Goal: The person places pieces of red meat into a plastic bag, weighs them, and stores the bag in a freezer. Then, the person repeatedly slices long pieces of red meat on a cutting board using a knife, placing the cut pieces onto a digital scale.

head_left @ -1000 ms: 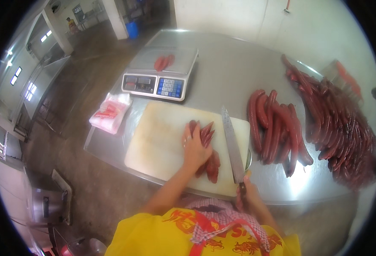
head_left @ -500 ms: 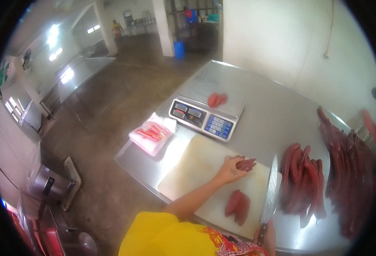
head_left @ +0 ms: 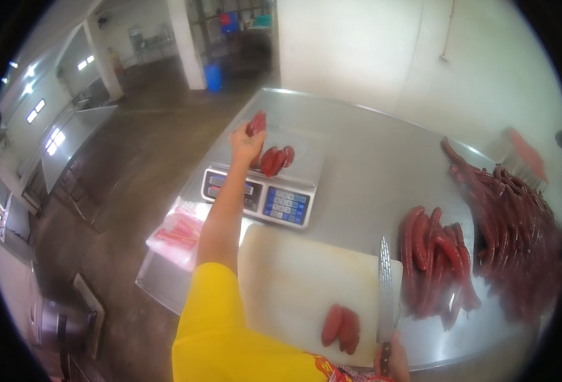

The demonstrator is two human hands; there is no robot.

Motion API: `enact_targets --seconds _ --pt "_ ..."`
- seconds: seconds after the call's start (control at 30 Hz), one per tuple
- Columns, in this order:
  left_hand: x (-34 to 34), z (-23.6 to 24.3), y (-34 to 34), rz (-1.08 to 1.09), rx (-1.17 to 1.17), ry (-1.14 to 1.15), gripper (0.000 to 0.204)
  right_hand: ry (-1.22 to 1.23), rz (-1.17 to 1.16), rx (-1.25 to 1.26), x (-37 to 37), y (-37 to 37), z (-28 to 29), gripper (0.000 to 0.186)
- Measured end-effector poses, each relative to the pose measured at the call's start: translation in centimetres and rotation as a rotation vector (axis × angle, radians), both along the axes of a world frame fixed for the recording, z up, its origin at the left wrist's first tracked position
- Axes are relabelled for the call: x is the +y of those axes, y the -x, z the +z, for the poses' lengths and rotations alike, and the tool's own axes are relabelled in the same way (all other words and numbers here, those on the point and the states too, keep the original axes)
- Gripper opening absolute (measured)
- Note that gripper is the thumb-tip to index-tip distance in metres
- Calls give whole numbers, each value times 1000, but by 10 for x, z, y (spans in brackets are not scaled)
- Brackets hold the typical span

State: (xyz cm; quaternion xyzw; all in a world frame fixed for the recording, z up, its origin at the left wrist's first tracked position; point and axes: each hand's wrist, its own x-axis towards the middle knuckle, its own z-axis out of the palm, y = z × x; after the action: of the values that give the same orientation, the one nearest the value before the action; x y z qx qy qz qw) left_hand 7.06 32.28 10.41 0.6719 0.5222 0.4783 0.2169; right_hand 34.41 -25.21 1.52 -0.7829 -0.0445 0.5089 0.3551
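My left hand (head_left: 248, 141) grips cut pieces of red sausage (head_left: 256, 123) just above the plate of the digital scale (head_left: 292, 207), beside other pieces (head_left: 272, 162) lying on that plate. At the lower right, my right hand (head_left: 390, 358) is closed on the handle of a long knife (head_left: 384, 286), its blade pointing away from me along the right side of the white cutting board (head_left: 268, 267). Two red pieces (head_left: 341, 328) lie on the board near that hand. A plastic packet of bags (head_left: 172, 235) sits left of the board, partly behind my arm.
The steel table (head_left: 351, 134) carries a bundle of long sausages (head_left: 434, 254) right of the board and a larger pile (head_left: 510, 235) along the right edge by the wall. Off to the left are another steel table (head_left: 77, 146) and a steel pot (head_left: 58, 318); a blue barrel (head_left: 213, 77) stands behind.
My left hand lifted pieces off the board and moved forward to the scale. Two pieces stayed on the board. My right hand still holds the knife, and the view has shifted.
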Motion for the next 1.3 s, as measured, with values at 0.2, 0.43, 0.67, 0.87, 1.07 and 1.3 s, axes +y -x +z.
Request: enact_targets --seconds 0.2,0.43,0.67,0.87,1.07,1.3 --pt "-5 -20 -26 -16 149 -18 60 -119 101 22 -2 2 15 72" --pt "-248 -65 -51 -437 244 77 68 -152 144 38 -1 1 20 70" --pt "-463 -82 -107 -517 537 249 93 -221 161 18 -3 1 18 69" --pt "-486 -108 -127 -514 612 -17 64 -283 4 169 -10 -1 10 69" --pt "-465 -112 -113 -541 602 -39 40 -314 85 198 -14 -4 11 69" --pt "-387 -112 -124 -484 824 -71 20 -296 47 224 -14 -4 15 68"
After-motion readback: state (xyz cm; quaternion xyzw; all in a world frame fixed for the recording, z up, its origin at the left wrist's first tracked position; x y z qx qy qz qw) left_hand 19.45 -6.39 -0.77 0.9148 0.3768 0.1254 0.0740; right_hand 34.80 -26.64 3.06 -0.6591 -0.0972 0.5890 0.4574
